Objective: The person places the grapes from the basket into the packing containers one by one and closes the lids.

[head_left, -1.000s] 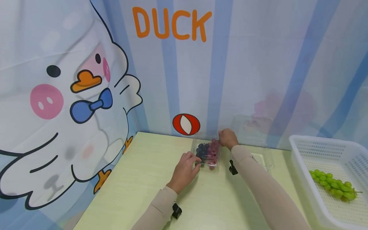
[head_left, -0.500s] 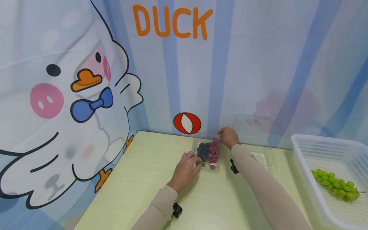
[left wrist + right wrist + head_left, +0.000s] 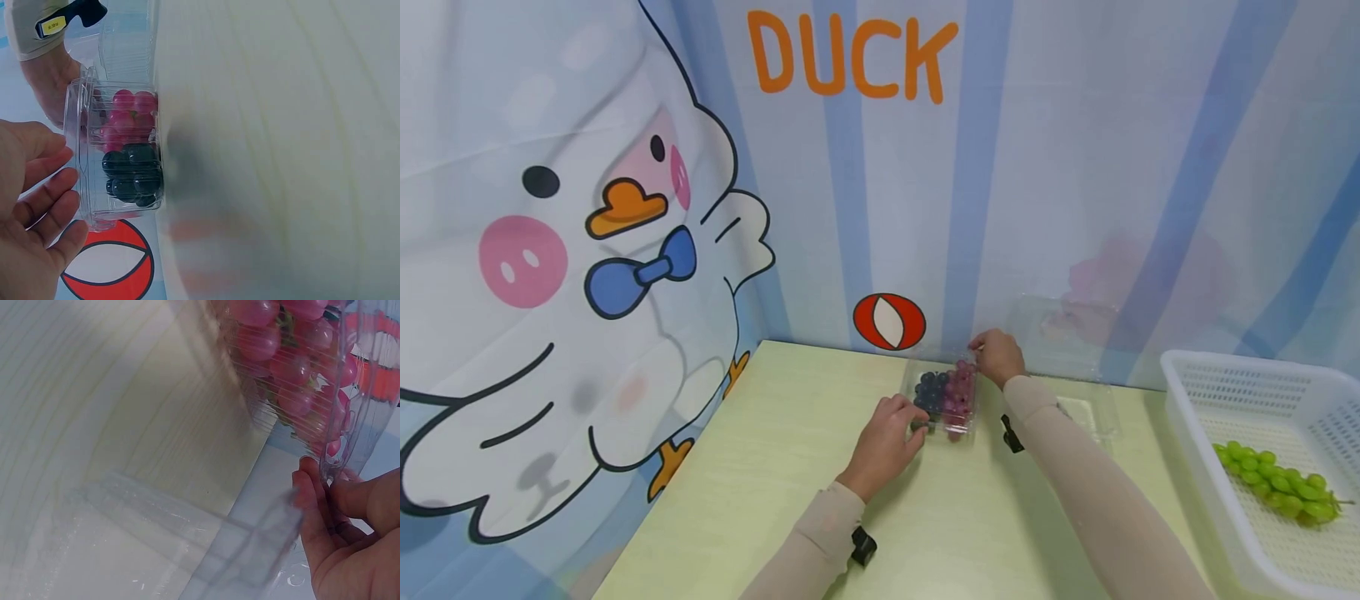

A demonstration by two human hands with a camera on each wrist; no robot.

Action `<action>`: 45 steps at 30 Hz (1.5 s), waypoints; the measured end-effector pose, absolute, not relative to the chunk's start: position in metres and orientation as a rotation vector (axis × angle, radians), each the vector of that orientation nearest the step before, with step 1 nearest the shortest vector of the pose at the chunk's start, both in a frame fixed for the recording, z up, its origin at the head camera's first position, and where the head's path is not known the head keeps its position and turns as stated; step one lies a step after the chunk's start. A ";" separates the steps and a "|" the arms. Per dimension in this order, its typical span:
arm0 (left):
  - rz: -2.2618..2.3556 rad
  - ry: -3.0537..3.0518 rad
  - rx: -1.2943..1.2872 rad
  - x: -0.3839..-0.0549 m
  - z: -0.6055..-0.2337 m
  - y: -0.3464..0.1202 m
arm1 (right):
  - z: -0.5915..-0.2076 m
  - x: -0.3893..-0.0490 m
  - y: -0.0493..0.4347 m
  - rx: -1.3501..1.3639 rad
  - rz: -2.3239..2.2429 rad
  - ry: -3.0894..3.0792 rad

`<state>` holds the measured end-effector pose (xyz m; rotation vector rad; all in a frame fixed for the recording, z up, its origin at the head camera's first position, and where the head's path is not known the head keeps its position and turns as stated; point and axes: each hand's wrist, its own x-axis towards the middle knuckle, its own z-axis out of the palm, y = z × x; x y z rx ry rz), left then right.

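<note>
A clear plastic clamshell box (image 3: 937, 402) stands on the table near the curtain, with dark grapes (image 3: 931, 392) on its left side and red grapes (image 3: 958, 387) on its right. My left hand (image 3: 887, 437) is at its near left corner; in the left wrist view thumb and forefinger meet at the rim (image 3: 87, 187), the other fingers loosely bent. At the far right corner my right hand (image 3: 997, 358) pinches the box's rim between thumb and fingers, as the right wrist view shows. The red grapes press close to the clear wall there.
A second clear box (image 3: 1086, 412) lies open behind the right forearm, its lid tipped up against the curtain (image 3: 895, 208). At the right edge stands a white basket (image 3: 1195, 475) holding green grapes (image 3: 1273, 482). The pale tabletop (image 3: 760, 467) stretches out to the left.
Almost nothing has moved. Both hands stay at the box's corners, and the whole scene shifts slightly in view.
</note>
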<state>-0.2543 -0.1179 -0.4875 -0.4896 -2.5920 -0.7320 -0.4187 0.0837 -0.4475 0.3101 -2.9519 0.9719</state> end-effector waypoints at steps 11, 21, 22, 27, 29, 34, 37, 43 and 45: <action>-0.756 -2.640 -0.476 -0.255 -0.487 -0.117 | -0.450 -0.418 0.082 0.283 0.946 -2.915; -0.689 -2.582 -0.520 -0.254 -0.483 -0.118 | -0.449 -0.411 0.083 0.287 0.918 -2.938; -0.662 -2.570 -0.531 -0.255 -0.482 -0.118 | -0.448 -0.411 0.083 0.279 0.927 -2.953; -0.514 -2.513 -0.602 -0.261 -0.481 -0.119 | -0.442 -0.405 0.081 0.254 0.923 -3.024; -0.487 -2.490 -0.630 -0.264 -0.480 -0.119 | -0.440 -0.402 0.081 0.250 0.934 -3.040; -0.424 -2.518 -0.691 -0.271 -0.477 -0.121 | -0.436 -0.393 0.080 0.242 0.965 -3.056; -0.375 -2.611 -0.732 -0.278 -0.475 -0.123 | -0.435 -0.389 0.080 0.257 0.932 -3.061; -0.339 -2.805 -0.811 -0.294 -0.473 -0.125 | -0.434 -0.380 0.083 0.323 0.891 -3.047; -0.334 -2.865 -0.825 -0.299 -0.473 -0.124 | -0.434 -0.375 0.085 0.344 0.873 -3.041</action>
